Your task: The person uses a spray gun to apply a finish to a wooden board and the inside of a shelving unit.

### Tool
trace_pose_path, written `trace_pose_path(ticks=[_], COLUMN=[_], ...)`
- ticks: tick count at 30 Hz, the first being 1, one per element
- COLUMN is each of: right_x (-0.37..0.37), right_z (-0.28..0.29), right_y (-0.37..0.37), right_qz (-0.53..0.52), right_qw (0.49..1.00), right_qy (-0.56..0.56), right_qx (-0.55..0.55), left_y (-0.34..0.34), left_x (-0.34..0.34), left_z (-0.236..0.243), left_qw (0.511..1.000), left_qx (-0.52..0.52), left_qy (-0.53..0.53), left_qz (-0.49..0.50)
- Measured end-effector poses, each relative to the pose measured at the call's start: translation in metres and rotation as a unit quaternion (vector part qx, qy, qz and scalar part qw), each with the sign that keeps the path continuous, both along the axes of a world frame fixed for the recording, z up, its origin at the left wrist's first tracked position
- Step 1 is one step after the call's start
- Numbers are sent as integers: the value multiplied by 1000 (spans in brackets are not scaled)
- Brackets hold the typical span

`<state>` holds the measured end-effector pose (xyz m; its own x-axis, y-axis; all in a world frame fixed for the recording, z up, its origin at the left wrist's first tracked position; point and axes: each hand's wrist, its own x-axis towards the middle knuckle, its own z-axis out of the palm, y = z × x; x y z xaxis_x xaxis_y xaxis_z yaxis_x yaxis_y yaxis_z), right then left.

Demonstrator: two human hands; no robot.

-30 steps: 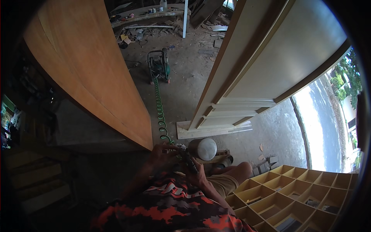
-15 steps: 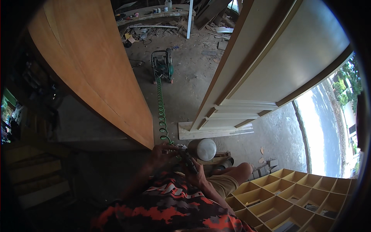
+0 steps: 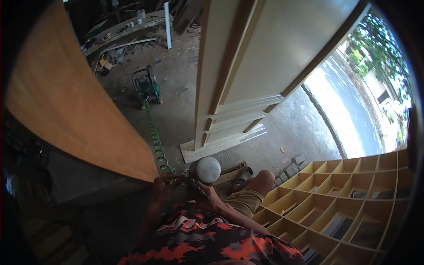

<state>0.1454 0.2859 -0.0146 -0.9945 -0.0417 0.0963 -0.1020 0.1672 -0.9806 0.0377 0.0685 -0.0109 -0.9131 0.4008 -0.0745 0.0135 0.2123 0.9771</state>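
Observation:
My right hand (image 3: 208, 198) is wrapped around the dark handle of a spray gun (image 3: 198, 189), held in front of my body. The gun's round metal cup (image 3: 208, 169) points up and to the right. My left hand (image 3: 164, 189) is beside the gun, its fingers closed close to the gun's left side. What they pinch there is too dark and small to make out. A green coiled air hose (image 3: 155, 139) runs up to the gun near the left fingers; the joint is hidden. The hose's far end meets a green air compressor (image 3: 149, 87) on the floor.
A smooth orange-brown wooden panel (image 3: 79, 101) stands close on the left. A cream moulded door panel (image 3: 256, 57) stands ahead on a board (image 3: 190, 152). A yellow compartmented shelf unit (image 3: 309, 181) lies at the lower right. A cluttered workbench (image 3: 128, 28) is at the back.
The view has turned right, so the panels and compressor appear further left. Both hands stay together at the spray gun; the cup is still raised.

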Motion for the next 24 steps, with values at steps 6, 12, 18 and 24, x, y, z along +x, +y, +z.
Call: trace_pose_path(ticks=[6,12,18,24], right_x=[-3,-1,-1,-2], right_z=[-10,-2,-3,-5], right_y=[2,3,1,3], right_qz=[1,1,-3,6], right_qw=[999,999,999,1000], right_qy=[43,38,44,25], right_qx=[-11,-13,-15,-5], left_y=[0,6,2,5], left_x=[-4,-1,-5,-6], left_z=[-7,1,-6,-1], left_qw=[999,999,1000,999], left_qx=[-43,37,-7,-40], left_qy=[-16,-2,-5,-9], left_qz=[0,8,4,6])
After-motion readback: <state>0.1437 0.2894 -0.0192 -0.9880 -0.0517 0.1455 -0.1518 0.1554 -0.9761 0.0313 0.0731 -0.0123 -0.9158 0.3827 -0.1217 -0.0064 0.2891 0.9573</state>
